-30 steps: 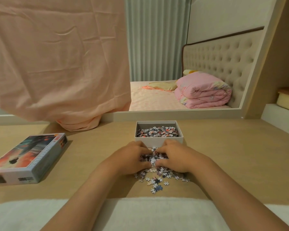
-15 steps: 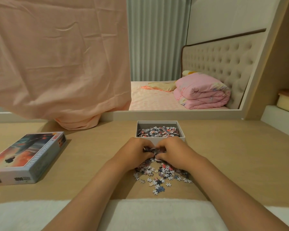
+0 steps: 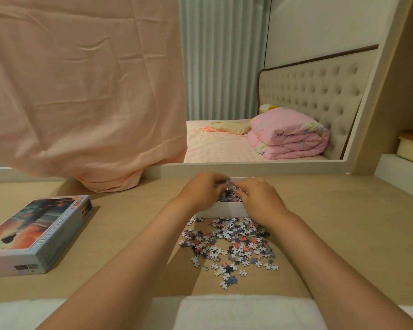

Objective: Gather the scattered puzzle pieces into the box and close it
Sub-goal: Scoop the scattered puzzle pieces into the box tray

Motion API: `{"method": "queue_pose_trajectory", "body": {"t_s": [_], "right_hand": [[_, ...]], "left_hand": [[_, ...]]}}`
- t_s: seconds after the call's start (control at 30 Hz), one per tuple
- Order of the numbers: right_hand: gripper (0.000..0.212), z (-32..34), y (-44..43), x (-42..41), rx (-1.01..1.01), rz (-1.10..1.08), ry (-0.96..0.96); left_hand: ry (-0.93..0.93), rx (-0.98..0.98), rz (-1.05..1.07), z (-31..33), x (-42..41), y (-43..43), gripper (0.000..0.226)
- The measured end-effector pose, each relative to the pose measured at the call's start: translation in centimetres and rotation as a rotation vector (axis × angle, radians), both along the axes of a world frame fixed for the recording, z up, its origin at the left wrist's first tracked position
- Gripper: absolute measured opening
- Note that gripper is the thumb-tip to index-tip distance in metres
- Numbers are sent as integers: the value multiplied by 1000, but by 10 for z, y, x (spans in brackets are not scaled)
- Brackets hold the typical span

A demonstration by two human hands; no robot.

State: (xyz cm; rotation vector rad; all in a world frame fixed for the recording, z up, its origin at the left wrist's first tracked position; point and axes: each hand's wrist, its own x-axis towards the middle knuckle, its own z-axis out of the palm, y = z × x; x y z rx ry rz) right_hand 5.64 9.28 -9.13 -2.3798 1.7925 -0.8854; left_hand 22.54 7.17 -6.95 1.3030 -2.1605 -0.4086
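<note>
Pieces (image 3: 231, 244) lie scattered on the table (image 3: 343, 234), the farthest right against the near wall of the box (image 3: 221, 210). My left hand (image 3: 200, 190) and right hand (image 3: 258, 202) meet over the box, fingers curled round a clump (image 3: 229, 186) held between them. I see more pieces inside the box. The lid (image 3: 37, 232) lies well apart, to my left.

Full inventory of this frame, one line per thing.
box tray: one, white, mid-table, partly behind hands
held clump: one handful, mixed colours, above tray between both hands
scattered pieces: many, white/blue/red, table, in front of tray
lid: one, printed picture, table left
table: one, light wood, foreground
cloth: one, peach, hanging back left
quilt: one, pink, folded on bed behind
pad: one, white, near edge
left hand: one, grips clump
right hand: one, grips clump
</note>
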Motion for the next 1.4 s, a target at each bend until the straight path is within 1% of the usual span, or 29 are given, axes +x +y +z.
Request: {"method": "queue_pose_trajectory", "body": {"t_s": [0.07, 0.17, 0.23, 0.3, 0.37, 0.4, 0.47, 0.5, 0.53, 0.6, 0.67, 0.7, 0.8, 0.87, 0.9, 0.97, 1.03, 1.1, 1.17, 1.3, 1.4], "right_hand": [[31, -5, -2, -4, 39, 18, 31], [32, -6, -2, -10, -24, -8, 2], [29, 1, 3, -11, -78, 0, -28], [28, 9, 15, -9, -22, 89, -24], [27, 15, 29, -5, 122, 173, 68], [26, 16, 35, -2, 169, 185, 156], [31, 15, 42, 0, 191, 151, 343], [38, 14, 45, 1, 196, 119, 420], [44, 13, 47, 2, 210, 93, 469], [48, 9, 48, 4, 266, 75, 500], [40, 5, 48, 6, 309, 80, 472], [37, 3, 47, 6, 327, 85, 441], [37, 4, 48, 3, 374, 109, 308], [41, 10, 50, 1, 358, 105, 265], [43, 13, 51, 0, 333, 83, 281], [49, 16, 52, -2, 301, -8, 388], [52, 14, 53, -3, 349, -56, 463], [54, 9, 53, -1, 410, -23, 429], [56, 5, 51, 2, 430, 20, 350], [43, 1, 48, 9, 395, 64, 225], [41, 2, 48, 11, 365, 63, 187]], "left_hand": [[-142, 51, -20, -3, -1, -6, 33], [-190, 84, -43, -9, 2, -10, 38], [-203, -12, 10, -11, 6, -10, 37], [-135, -156, 36, -14, 12, -2, 31], [-70, -246, 22, -14, 17, 11, 23], [-85, -250, 4, -14, 20, 19, 20], [-207, -174, -51, -14, 23, 33, 16], [-285, -126, -84, -15, 24, 40, 19], [-356, -96, -108, -18, 23, 44, 27], [-454, -77, -139, -29, 21, 49, 48], [-463, -51, -163, -39, 19, 49, 58], [-450, -55, -173, -42, 17, 48, 57], [-395, -114, -190, -44, 18, 44, 39], [-374, -141, -182, -43, 22, 44, 35], [-360, -146, -172, -42, 25, 44, 37], [-370, -124, -143, -41, 29, 44, 50], [-424, -67, -124, -42, 31, 45, 66], [-471, -27, -130, -44, 28, 45, 72], [-453, -42, -143, -48, 24, 46, 64], [-335, -73, -153, -47, 18, 46, 35], [-283, -82, -139, -45, 17, 49, 27]]}}
